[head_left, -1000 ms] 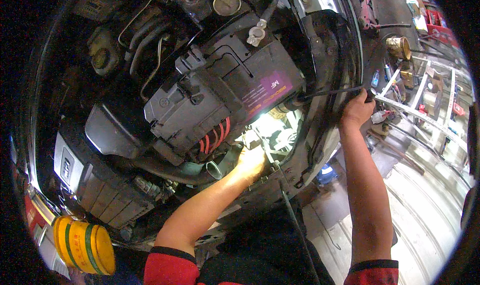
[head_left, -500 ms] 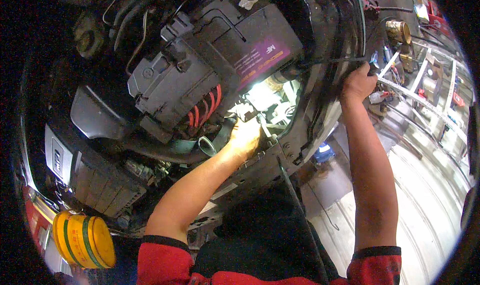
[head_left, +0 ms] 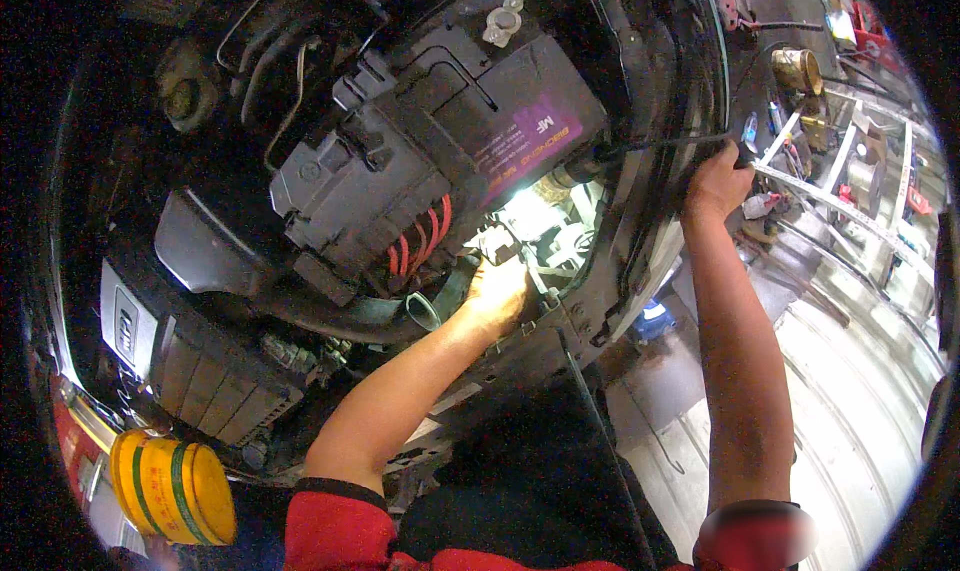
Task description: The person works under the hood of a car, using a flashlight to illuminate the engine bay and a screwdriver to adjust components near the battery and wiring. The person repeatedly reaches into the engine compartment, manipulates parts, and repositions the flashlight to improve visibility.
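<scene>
My left hand [head_left: 498,289] reaches down into a brightly lit gap in a car's engine bay, beside the battery [head_left: 530,101]. Its fingers are curled at pale plastic parts [head_left: 490,241], and glare hides what they grip. Close to those fingers runs a thin grey rod [head_left: 543,286]. Out at the right edge of the bay, my right hand [head_left: 720,183] is closed on the end of a thin dark rod [head_left: 665,143]. That rod leads back toward the gap, where a dark cylindrical part [head_left: 573,171] lies beside the battery.
A black fuse box [head_left: 365,196] with red cables [head_left: 425,236] sits left of the battery. A yellow bucket [head_left: 180,489] is at lower left. To the right are a metal frame rack [head_left: 840,201] and a tin can [head_left: 797,71]. A long dark bar [head_left: 600,421] slants past my body.
The view has shifted slightly, so the engine bay sits a little lower and further right. Both hands stay at nearly the same places, the left still in the lit gap.
</scene>
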### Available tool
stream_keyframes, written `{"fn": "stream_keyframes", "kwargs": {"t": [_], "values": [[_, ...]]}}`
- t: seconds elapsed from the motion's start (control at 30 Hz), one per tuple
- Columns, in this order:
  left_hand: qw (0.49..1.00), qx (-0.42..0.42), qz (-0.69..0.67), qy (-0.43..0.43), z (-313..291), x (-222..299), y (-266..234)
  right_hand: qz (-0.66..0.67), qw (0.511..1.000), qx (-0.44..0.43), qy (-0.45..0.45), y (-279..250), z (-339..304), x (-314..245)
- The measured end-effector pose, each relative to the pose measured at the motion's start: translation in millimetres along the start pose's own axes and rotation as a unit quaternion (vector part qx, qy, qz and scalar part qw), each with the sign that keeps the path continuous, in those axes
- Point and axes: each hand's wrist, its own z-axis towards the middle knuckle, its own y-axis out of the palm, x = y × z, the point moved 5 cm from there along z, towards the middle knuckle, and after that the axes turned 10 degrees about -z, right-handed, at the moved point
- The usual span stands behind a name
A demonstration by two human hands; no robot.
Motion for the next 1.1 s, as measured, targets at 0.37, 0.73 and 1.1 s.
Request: {"fn": "stream_keyframes", "kwargs": {"t": [0.37,0.73,1.1], "values": [[1.000,-0.007,-0.023,0.002,5.9,0.5,9.2,0.009,1.000,0.026,0.003,-6.4,-6.6,-9.0],[0.999,0.023,-0.018,-0.012,1.8,-2.5,-1.9,0.026,1.000,0.010,0.003,-8.8,-8.6,-13.4],[0.993,0.023,-0.113,-0.026,4.1,-1.3,-12.2,0.003,1.000,0.016,0.020,-6.9,-8.1,-10.1]]}}
